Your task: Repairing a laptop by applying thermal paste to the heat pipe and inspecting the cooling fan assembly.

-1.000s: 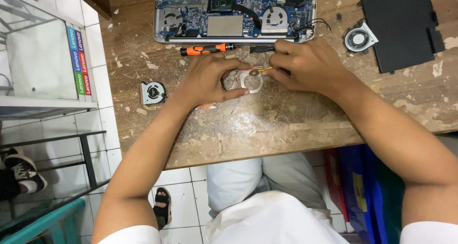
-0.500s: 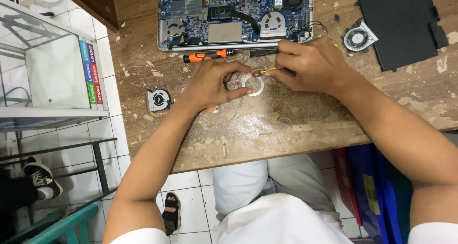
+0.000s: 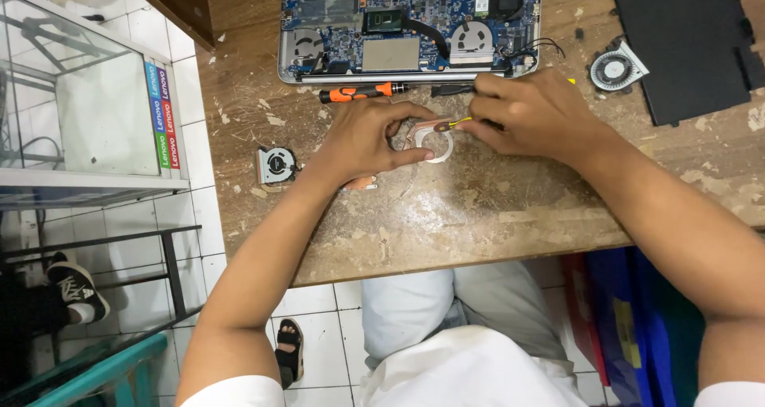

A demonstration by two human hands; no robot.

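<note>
Two bare hands work at one small copper part with a pale ring [image 3: 434, 140], which lies on the worn wooden table [image 3: 478, 208] just below the opened laptop [image 3: 410, 29]. Compared with half a second before, both hands and the part sit almost the same way; only the view has shifted a little, so the table edge is lower in the picture. To the left of the grip lies one loose fan [image 3: 275, 166], well apart from the fingers. The left hand [image 3: 366, 140] pinches the part narrowly between thumb and fingers and holds it on the table. Just above this grip lies one orange and black screwdriver [image 3: 358, 93]. The right hand [image 3: 530, 116] is closed around one thin yellow tool [image 3: 456, 123], its tip touching the part. Further right lie a second loose fan [image 3: 615, 68] and one black cover panel [image 3: 685, 41]. So I count two fans outside the laptop.
</note>
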